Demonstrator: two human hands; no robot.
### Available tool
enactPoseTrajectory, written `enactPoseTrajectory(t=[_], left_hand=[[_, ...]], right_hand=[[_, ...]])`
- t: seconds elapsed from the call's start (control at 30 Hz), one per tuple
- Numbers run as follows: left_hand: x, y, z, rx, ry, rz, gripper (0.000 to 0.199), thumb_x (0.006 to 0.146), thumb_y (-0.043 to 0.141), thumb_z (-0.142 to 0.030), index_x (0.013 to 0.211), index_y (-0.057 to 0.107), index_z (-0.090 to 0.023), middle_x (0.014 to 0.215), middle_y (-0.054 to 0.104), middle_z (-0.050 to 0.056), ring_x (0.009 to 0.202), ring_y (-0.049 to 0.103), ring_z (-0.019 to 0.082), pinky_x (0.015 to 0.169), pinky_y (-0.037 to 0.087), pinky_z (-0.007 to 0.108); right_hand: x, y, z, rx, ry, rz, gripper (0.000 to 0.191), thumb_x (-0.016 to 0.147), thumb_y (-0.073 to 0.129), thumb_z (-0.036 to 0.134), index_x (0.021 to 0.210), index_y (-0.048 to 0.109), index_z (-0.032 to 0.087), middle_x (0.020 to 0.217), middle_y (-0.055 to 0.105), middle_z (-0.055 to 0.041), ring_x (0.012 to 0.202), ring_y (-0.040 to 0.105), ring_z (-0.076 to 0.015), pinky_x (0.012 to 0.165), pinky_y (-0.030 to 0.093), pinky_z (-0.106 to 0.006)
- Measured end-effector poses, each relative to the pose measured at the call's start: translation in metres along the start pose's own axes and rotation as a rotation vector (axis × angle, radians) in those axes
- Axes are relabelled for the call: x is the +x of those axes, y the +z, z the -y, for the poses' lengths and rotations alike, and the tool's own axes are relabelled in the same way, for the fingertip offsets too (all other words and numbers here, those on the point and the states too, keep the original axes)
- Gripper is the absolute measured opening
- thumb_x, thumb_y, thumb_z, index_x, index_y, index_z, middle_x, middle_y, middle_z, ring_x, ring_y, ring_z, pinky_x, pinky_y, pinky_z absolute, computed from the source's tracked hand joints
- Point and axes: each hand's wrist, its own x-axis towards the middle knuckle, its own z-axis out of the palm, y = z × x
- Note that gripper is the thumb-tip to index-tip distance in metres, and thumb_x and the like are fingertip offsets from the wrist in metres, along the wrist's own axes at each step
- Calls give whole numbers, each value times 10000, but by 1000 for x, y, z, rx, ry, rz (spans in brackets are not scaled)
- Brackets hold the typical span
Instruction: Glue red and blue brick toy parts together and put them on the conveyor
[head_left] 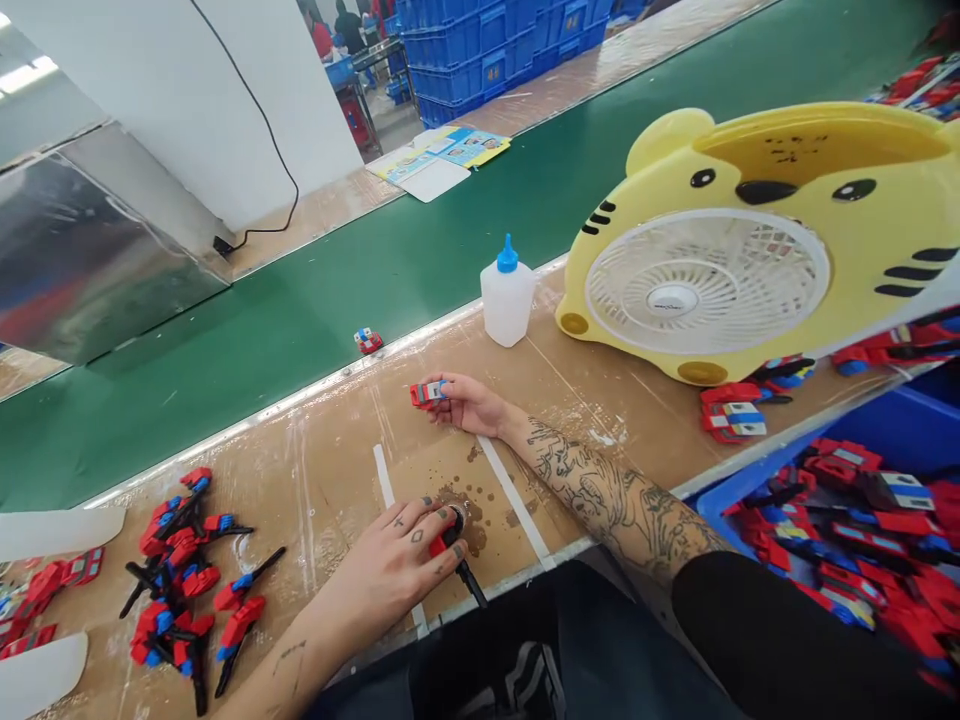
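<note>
My right hand (pixel 471 402) is closed around a small red toy piece (pixel 426 394) with blue, white and grey marks, held above the bench. Lower and nearer to me, my left hand (pixel 397 550) grips a red toy piece (pixel 441 543) whose black rod (pixel 471 582) sticks out toward the bench's front edge. The fingers hide much of that piece. Beside them is a small round dark thing that I cannot make out, and wet spots (pixel 487 520) mark the brown bench top. A similar small red toy (pixel 367 341) sits at the edge of the green belt.
Several red, blue and black toy parts (pixel 180 545) lie heaped at the left. A white bottle (pixel 508 300) with a blue nozzle stands behind my right hand. Right of it is a yellow fan (pixel 645 180). A blue bin (pixel 720 505) of red parts adjoins the bench.
</note>
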Motion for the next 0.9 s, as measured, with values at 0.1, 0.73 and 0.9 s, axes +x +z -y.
enactPoseTrajectory(t=[0.1, 0.73, 0.9], left_hand=[[1, 3, 3, 22, 10, 25, 374, 966, 434, -148, 1292, 590, -243, 1313, 600, 121, 1197, 528, 270, 954, 506, 424], [19, 31, 51, -1302, -856, -1144, 484, 736, 806, -340, 1171, 661, -185, 1073, 714, 88, 1006, 670, 225, 816, 541, 306], [28, 33, 61, -1291, -862, -1168, 527, 715, 821, -342, 1182, 655, -162, 1110, 712, 108, 1052, 668, 234, 899, 524, 334]], right_hand=[[0, 0, 0, -3, 9, 6, 459, 699, 812, 359, 1062, 608, 166, 928, 724, -54, 694, 664, -132, 670, 536, -238], [-2, 4, -7, -56, -18, 31, 487, 688, 845, 329, 1121, 668, 195, 1057, 707, -68, 827, 681, -165, 710, 531, -252], [-1, 4, -12, -103, -32, 28, 522, 669, 859, 278, 1152, 676, 205, 1110, 702, -64, 883, 672, -159, 737, 525, -242]])
